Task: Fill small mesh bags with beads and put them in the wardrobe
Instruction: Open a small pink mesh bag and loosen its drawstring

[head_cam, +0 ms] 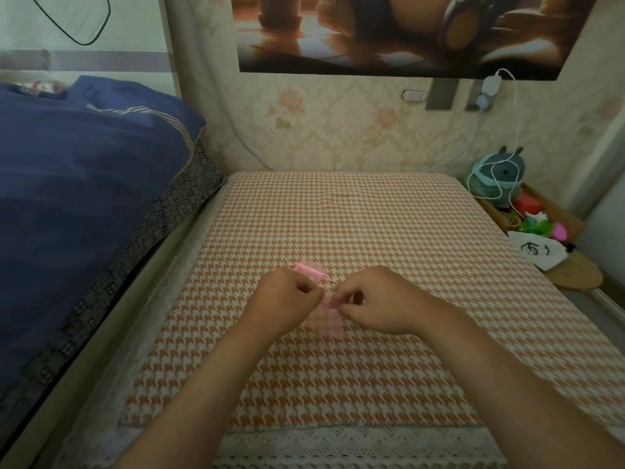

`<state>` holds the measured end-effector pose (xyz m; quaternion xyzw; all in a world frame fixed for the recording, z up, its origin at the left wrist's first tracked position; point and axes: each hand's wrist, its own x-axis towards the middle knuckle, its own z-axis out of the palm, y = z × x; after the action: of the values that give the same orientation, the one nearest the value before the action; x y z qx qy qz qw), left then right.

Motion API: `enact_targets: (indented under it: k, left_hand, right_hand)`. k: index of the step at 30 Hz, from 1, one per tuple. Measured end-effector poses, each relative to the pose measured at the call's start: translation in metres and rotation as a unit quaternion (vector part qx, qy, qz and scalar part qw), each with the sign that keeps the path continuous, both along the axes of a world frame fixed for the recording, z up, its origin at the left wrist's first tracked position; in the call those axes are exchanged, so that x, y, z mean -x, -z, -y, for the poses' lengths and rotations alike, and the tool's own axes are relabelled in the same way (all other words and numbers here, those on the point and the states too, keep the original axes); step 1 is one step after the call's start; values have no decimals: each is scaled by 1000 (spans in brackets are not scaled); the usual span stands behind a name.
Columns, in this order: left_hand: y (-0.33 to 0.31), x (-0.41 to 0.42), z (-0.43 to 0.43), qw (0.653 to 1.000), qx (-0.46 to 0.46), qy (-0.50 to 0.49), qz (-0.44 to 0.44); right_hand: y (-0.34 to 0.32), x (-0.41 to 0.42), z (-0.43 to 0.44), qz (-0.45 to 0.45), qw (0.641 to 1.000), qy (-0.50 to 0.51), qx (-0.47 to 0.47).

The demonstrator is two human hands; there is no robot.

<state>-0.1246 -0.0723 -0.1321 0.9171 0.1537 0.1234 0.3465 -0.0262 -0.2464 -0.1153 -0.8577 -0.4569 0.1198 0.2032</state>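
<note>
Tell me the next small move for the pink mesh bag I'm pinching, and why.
Probably pull its mouth apart. Both hands, left hand and right hand, pinch the top edge of the small pink see-through mesh bag over the orange houndstooth cloth; it looks flat and empty, and no beads are visible.

A small, sheer pink mesh bag is held by its top edge, hanging slightly above an orange-and-white houndstooth surface. More pink mesh bags are piled flat just beyond it.

Head-worn camera looks forward and down, close over the houndstooth table.
</note>
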Motion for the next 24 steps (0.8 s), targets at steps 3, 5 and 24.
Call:
enact_targets:
  k: [3,5,24]
  left_hand:
    - [-5,-3,4,1000,13,-5,8]
    - [-7,-4,3,1000,15,3,14]
    - [-5,2,3,999,-42,-27,2]
  right_hand:
    - [2,-2,1,-46,998,2,-33]
    - [3,-1,-1,-58,995,24,-74]
    - [23,4,-27,-45,983,74,-163]
